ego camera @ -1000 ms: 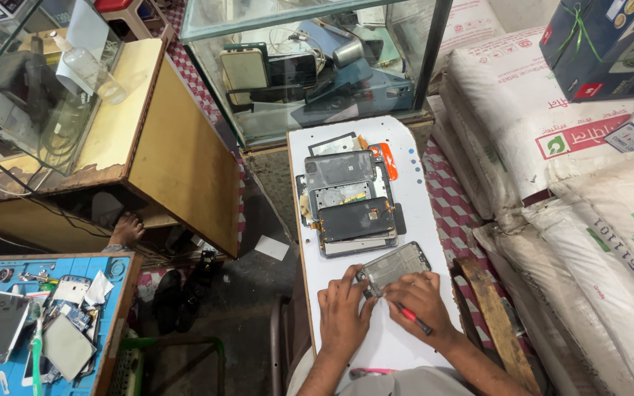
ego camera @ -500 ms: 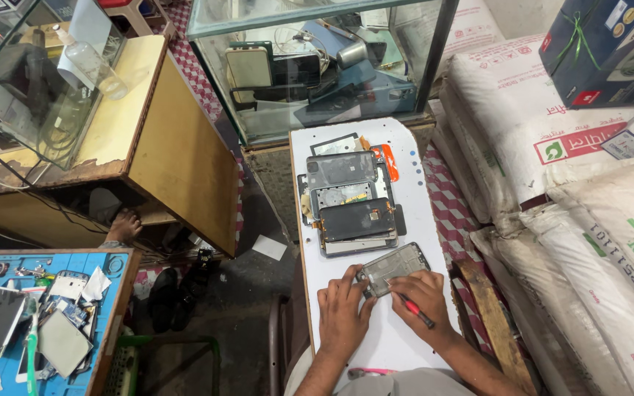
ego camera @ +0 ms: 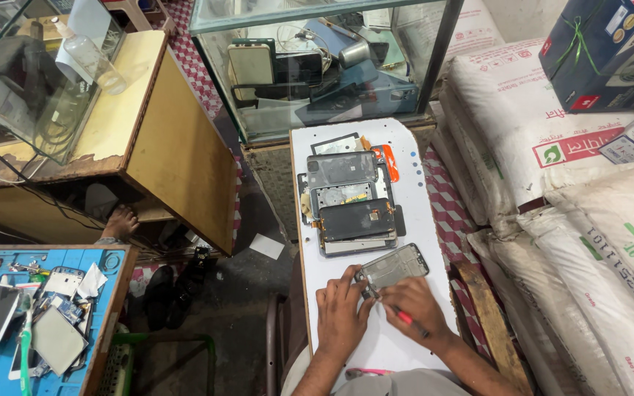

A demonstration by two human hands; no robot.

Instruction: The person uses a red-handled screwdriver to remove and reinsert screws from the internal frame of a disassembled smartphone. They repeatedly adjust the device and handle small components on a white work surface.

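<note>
An opened phone body lies tilted on a narrow white board in front of me. My left hand rests on the board and touches the phone's near left corner with its fingertips. My right hand grips a thin red-handled tool with its tip at the phone's near edge. Beyond the phone sits a stack of dismantled phone parts, and an orange part lies beside it.
A glass cabinet with phones and parts stands past the board. White sacks pile up on the right. A wooden counter is at left. A blue work mat with tools and phone parts is at lower left. Someone's bare foot shows under the counter.
Both hands have shifted slightly up toward the phone's near edge. The stack of parts has not moved.
</note>
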